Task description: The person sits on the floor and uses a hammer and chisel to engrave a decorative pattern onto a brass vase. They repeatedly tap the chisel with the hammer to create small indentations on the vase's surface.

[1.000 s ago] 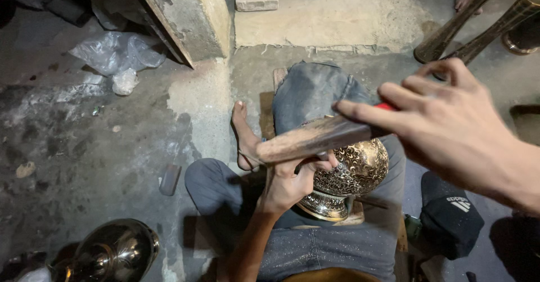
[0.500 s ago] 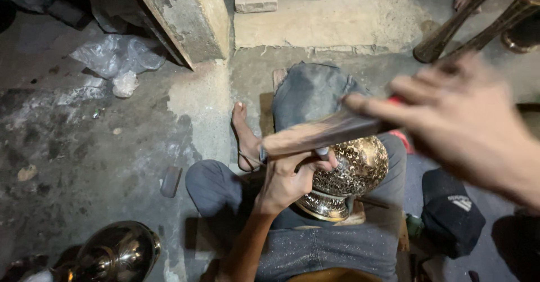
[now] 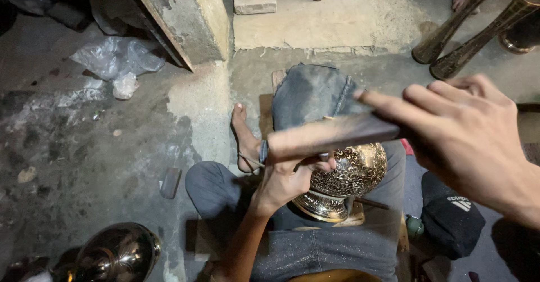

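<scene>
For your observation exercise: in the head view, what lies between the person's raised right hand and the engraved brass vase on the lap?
In the head view, a flat wooden mallet held by the right hand crosses above the engraved brass vase; the left hand steadies the vase.

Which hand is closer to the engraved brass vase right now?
Left. The left hand rests against the engraved brass vase on the lap; the right hand holds a wooden mallet above it.

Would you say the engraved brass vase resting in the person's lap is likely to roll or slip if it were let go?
Probably it would roll: the engraved brass vase has a round belly and lies tilted across the lap. Its polished metal looks slippery, though the carving may give grip. It seems heavy for its size; the left hand steadies it.
</scene>
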